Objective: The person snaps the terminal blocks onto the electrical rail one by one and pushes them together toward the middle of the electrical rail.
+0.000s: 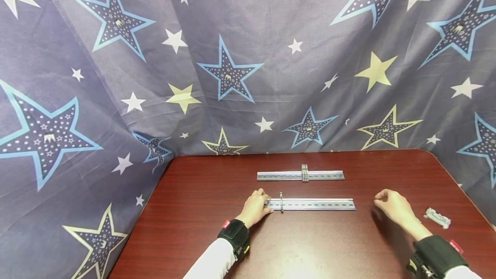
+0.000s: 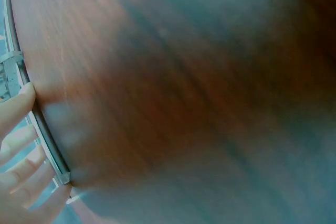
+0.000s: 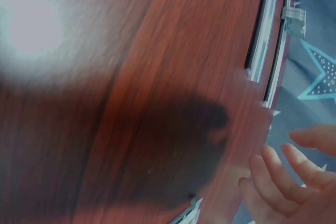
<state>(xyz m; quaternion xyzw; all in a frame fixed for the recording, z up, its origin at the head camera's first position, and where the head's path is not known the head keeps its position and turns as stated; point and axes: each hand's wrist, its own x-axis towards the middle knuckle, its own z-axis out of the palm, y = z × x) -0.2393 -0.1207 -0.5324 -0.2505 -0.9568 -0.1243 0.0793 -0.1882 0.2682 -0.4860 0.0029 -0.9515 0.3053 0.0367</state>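
Near strip (image 1: 311, 204): a slotted metal strip lying flat on the dark red wooden table (image 1: 209, 184), running left to right; the landmark for the places below.
Left hand (image 1: 255, 206): at the near strip's left end, pinching it, thumb at the long edge closer to the person and fingers across the strip.
Thin clip (image 1: 281, 202): a narrow upright piece across the near strip, just right of the left hand, apart from its fingers.
Right hand (image 1: 395, 207): well right of the near strip's right end, raised over its own shadow; the right wrist view shows loosely bent fingers apart from the thumb, with nothing seen between them.
Loose piece (image 1: 437, 218): pale, on the table to the right of the near strip, beyond the right hand; one part or several, I cannot tell.
Far strip (image 1: 292, 176): beyond the near strip and roughly parallel, with a clip block (image 1: 305, 173) just right of its middle.
Step in hand: seemingly steadying the near strip while clips are fitted; a next clip would call for a right-hand pinch and the left hold kept firm.
Edges and room: bare tabletop separates the near strip's right end from the right hand, and more lies on its near side; beyond it, the far strip leaves a narrower gap, and a star-patterned curtain (image 1: 248, 119) backs the table's far edge.
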